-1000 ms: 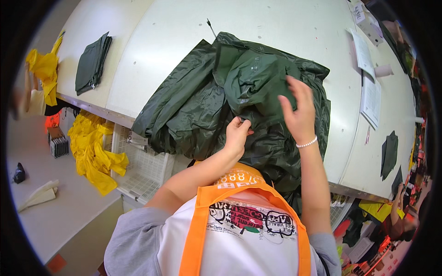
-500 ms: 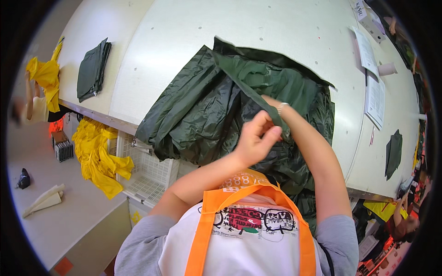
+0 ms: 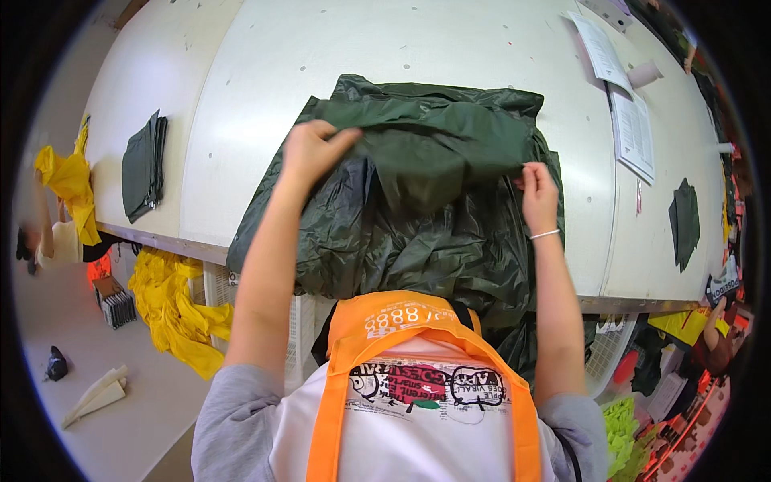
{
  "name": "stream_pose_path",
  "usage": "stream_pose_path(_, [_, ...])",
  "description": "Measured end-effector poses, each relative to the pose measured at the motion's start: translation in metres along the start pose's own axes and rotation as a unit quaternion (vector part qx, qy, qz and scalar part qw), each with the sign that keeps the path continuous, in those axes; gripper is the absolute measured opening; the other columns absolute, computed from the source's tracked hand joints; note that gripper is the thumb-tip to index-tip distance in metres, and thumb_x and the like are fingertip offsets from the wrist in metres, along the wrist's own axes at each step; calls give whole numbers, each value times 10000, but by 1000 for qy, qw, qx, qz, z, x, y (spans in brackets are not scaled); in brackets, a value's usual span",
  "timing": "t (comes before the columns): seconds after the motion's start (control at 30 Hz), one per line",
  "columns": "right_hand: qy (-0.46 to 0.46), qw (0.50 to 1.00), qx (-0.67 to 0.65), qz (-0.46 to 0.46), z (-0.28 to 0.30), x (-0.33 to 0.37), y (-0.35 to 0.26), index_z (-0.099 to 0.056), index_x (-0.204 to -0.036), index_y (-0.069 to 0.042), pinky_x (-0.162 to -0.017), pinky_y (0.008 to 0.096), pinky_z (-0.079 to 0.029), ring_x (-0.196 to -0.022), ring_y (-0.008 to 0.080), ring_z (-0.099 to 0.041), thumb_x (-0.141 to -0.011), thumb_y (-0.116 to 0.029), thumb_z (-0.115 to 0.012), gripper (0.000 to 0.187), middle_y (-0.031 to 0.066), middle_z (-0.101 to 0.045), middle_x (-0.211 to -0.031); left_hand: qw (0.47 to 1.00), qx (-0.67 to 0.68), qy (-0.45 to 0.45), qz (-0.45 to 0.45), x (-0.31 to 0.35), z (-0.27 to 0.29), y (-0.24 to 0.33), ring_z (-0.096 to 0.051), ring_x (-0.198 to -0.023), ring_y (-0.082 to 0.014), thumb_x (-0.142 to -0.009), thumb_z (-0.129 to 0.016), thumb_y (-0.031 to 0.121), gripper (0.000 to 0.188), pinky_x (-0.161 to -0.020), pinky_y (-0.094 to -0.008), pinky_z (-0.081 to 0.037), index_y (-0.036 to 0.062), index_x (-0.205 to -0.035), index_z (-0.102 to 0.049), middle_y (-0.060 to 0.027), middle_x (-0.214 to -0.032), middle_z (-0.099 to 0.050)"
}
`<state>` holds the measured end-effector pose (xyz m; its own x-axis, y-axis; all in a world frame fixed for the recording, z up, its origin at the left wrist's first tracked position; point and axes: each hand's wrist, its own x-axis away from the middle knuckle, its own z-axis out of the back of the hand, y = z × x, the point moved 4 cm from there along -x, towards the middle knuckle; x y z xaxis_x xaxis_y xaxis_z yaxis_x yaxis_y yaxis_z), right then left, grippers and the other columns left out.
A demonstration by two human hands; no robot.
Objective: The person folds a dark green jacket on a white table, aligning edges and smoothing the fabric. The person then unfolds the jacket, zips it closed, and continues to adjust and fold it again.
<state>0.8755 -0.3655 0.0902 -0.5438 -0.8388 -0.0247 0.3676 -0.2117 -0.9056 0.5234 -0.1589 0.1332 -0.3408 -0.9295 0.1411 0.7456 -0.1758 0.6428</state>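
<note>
A large piece of thin, shiny dark green fabric [image 3: 418,249] lies crumpled on the white table and hangs over its near edge. Whether it is a garment, and of what kind, I cannot tell. My left hand [image 3: 313,153] pinches the upper left end of a folded-over panel. Its right end is between the closed fingers of my right hand [image 3: 536,197], which has a thin bracelet at the wrist. Between the two hands the panel is stretched crosswise and sags in the middle, a little blurred. More of the same fabric is bunched beneath it.
A stack of folded dark green pieces [image 3: 144,167] lies on the left of the table, a smaller one [image 3: 684,223] on the right. Printed sheets [image 3: 633,132] and a white roll [image 3: 645,75] lie at the far right. Yellow fabric [image 3: 169,301] hangs below; people work at both sides.
My hands were close together at the middle right; now they are apart. The left moved left and away, and the diagonal fabric edge now runs crosswise between them. My view has shifted slightly.
</note>
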Motion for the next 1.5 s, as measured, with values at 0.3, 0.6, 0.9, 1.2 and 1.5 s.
stream_pose_path(0.3, [53, 982, 178, 44, 17, -36, 17, -571, -913, -4, -702, 377, -470, -771, 363, -591, -944, -200, -521, 205, 195, -619, -840, 923, 7, 184, -338, 107, -86, 53, -501, -558, -260, -710, -737, 106, 271, -522, -319, -373, 75, -587, -498, -65, -600, -497])
stream_pose_path(0.6, [368, 926, -84, 5, 1, -25, 34, -548, -933, 11, -544, 296, -459, -651, 183, -547, -891, -190, -636, 223, 73, -538, -781, 759, 591, -3, 274, 42, -127, -9, -580, -816, -146, -844, -622, 541, 627, -683, -260, -429, 38, -1204, -521, -14, -997, -606])
stream_pose_path(0.9, [104, 888, -347, -284, -99, 24, 43, -502, -903, -40, -689, 319, -481, -744, 149, -515, -939, -388, -549, 353, 38, -526, -826, 671, 680, 10, 295, 10, -136, -38, -578, -775, -209, -823, -581, 623, 626, -742, -358, -422, 100, -1166, -542, -46, -1009, -609])
stream_pose_path(1.2, [189, 968, 70, -153, -47, 9, 66, -568, -923, 56, -718, 385, -445, -749, 314, -584, -955, -237, -498, 303, 192, -633, -889, 894, 325, 214, 223, -20, -92, -68, -480, -469, -166, -911, -610, 250, 319, -432, -316, -390, -7, -736, -536, -70, -652, -552])
stream_pose_path(1.5, [197, 973, 101, -70, -42, -12, 26, -517, -857, 51, -711, 466, -425, -762, 469, -521, -954, -351, -474, 416, 283, -570, -790, 937, 193, 208, 204, -35, -74, -80, -505, -447, -212, -962, -478, 376, 417, -417, -310, -430, -21, -907, -592, -81, -696, -579])
